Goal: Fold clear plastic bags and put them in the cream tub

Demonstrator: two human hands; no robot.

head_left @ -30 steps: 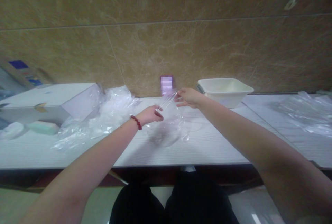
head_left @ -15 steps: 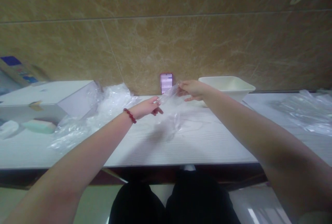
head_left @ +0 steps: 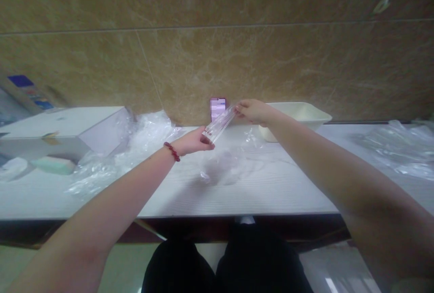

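Note:
Between my two hands a clear plastic bag (head_left: 221, 124) is stretched on a slant, with folds running along it. My left hand (head_left: 196, 142), with a red bead bracelet (head_left: 172, 152) at the wrist, grips its lower end between thumb and fingers. At the upper end, my right hand (head_left: 252, 111) pinches the film with its fingertips. Below the hands, more thin clear film (head_left: 224, 166) shows over the table; whether it belongs to the same bag I cannot tell. A phone (head_left: 217, 108) with a lit screen stands against the wall behind the bag.
A cream plastic bin (head_left: 305, 113) stands behind my right forearm. Clear plastic bags (head_left: 403, 148) lie at the right of the white table (head_left: 271, 193). To the left are a white box (head_left: 68, 123), crumpled clear plastic (head_left: 145, 132) and a pale green block (head_left: 54, 165).
The bag, looser and hanging before, is now pulled taut into narrow folds between my hands. My left hand's fingers have closed further round its lower end.

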